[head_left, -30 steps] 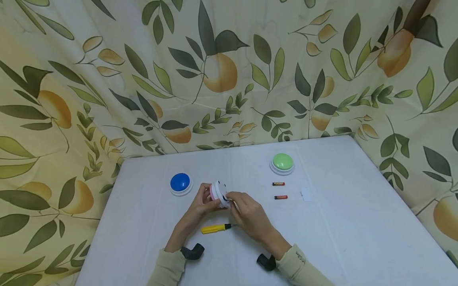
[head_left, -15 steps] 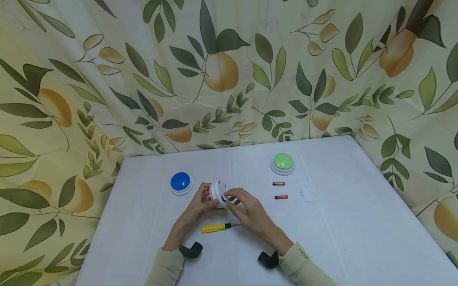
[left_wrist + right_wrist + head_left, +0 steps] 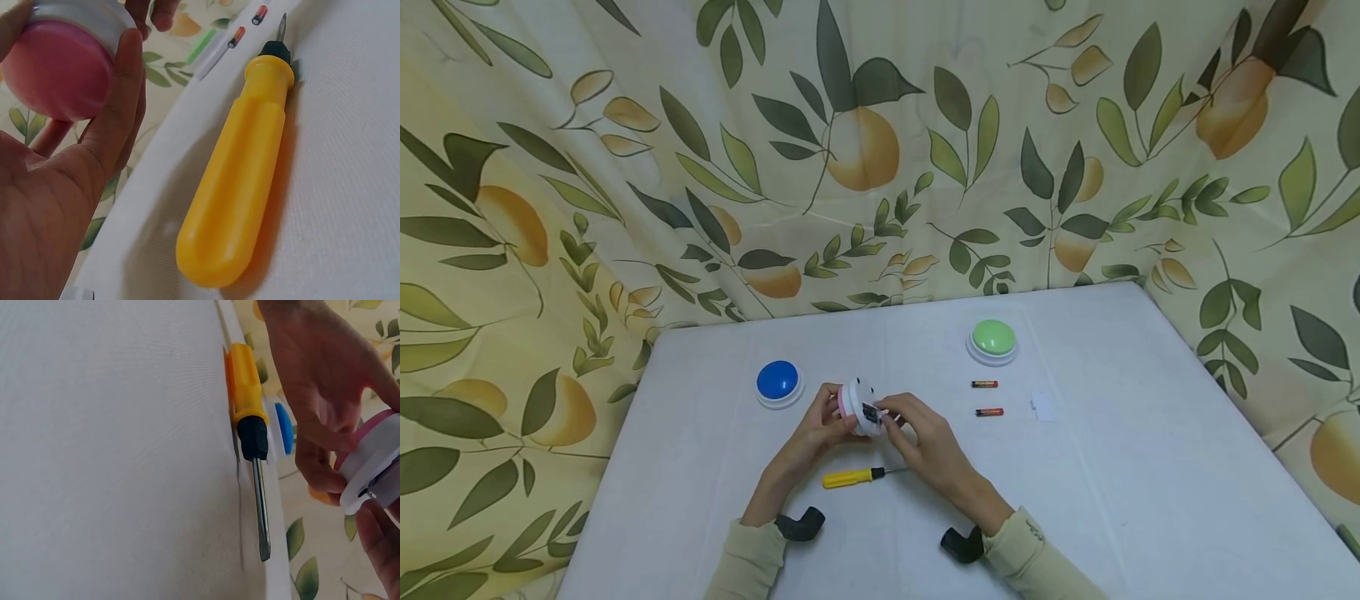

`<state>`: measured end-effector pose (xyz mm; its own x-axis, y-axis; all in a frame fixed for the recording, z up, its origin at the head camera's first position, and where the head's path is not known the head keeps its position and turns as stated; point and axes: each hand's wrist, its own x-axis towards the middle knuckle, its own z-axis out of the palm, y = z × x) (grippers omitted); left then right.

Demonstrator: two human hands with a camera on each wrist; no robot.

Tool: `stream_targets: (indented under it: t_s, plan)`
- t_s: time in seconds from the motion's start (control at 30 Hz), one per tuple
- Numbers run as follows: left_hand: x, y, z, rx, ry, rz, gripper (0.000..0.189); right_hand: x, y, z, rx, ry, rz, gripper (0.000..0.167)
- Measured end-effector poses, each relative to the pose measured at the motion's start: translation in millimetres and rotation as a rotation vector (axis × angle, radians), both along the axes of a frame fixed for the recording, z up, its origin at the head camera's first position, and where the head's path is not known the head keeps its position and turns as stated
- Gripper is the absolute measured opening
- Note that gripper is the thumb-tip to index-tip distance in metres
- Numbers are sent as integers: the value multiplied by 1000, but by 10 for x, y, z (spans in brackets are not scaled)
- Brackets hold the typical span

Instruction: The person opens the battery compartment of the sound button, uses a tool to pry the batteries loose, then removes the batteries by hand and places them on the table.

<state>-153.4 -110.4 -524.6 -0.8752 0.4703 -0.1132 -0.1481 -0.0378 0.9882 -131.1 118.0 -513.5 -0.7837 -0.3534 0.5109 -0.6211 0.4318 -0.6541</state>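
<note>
My left hand [image 3: 811,433] holds a round push button [image 3: 852,402] with a pink dome and white base, its underside turned to the right. The pink dome [image 3: 59,72] fills the space between thumb and fingers in the left wrist view. A dark battery compartment [image 3: 871,413] shows in the base. At that opening my right hand [image 3: 936,454] pinches what looks like the small white battery cover [image 3: 389,482], tilted away from the base; fingers partly hide it. Below the hands a yellow-handled flat screwdriver [image 3: 848,479] lies on the table.
A blue push button [image 3: 777,382] stands at the left and a green push button [image 3: 992,340] at the back right. Two small batteries [image 3: 984,384] lie below the green one, beside a small white piece [image 3: 1042,406]. A patterned curtain [image 3: 865,233] hangs behind the white table [image 3: 1150,467].
The dark opening in the white base has widened from a thin slit as my right fingers moved the cover outward. My left hand keeps its hold, nearly still.
</note>
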Motion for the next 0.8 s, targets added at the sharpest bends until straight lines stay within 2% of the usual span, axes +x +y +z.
stream_targets:
  t_s: [0.23, 0.47, 0.7, 0.8]
  plan:
    - [-1, 18, 8, 9, -4, -19, 51, -43, 28, -7, -31, 10, -38, 27]
    - [1, 29, 10, 15, -19, -16, 51, -51, 37, 0, -15, 55, -27, 29]
    - [0, 35, 12, -2, -25, -11, 52, -51, 37, -13, -9, 38, -28, 31]
    - [3, 30, 18, -6, -17, -21, 51, -53, 36, -28, -38, 13, -33, 30]
